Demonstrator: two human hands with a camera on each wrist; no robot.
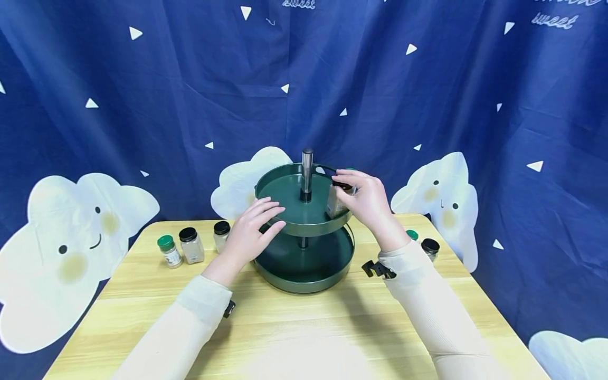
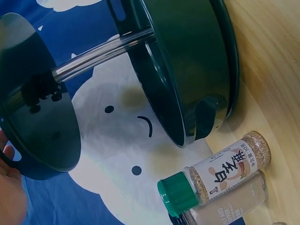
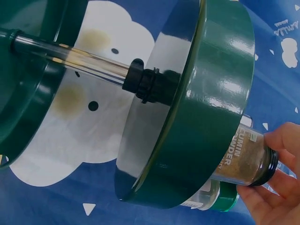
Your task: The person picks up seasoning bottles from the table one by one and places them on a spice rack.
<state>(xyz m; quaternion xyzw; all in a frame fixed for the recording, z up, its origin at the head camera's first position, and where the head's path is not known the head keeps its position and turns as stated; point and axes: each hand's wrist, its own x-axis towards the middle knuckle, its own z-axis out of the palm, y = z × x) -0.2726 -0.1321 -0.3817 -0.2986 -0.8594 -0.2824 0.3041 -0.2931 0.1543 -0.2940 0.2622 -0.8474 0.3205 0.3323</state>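
A dark green two-tier round rack (image 1: 306,229) with a metal centre post (image 1: 307,171) stands on the table. At the right side of its upper tray, my right hand (image 1: 366,198) grips a clear spice jar (image 1: 335,205) by its black lid. Brown powder and cumin powder lettering show on this jar (image 3: 241,157) in the right wrist view. Beside it in the upper tray is another jar with a green cap (image 3: 227,197). My left hand (image 1: 249,232) is at the upper tray's left rim, fingers extended by the handle cutout, holding no jar.
Left of the rack stand a green-capped jar (image 1: 170,251) of sesame seeds and black-lidded jars (image 1: 192,246) (image 1: 221,235). A green-capped jar (image 1: 412,235) and a black-lidded jar (image 1: 430,248) stand at the right. A blue curtain (image 1: 304,79) hangs behind the wooden table (image 1: 285,332).
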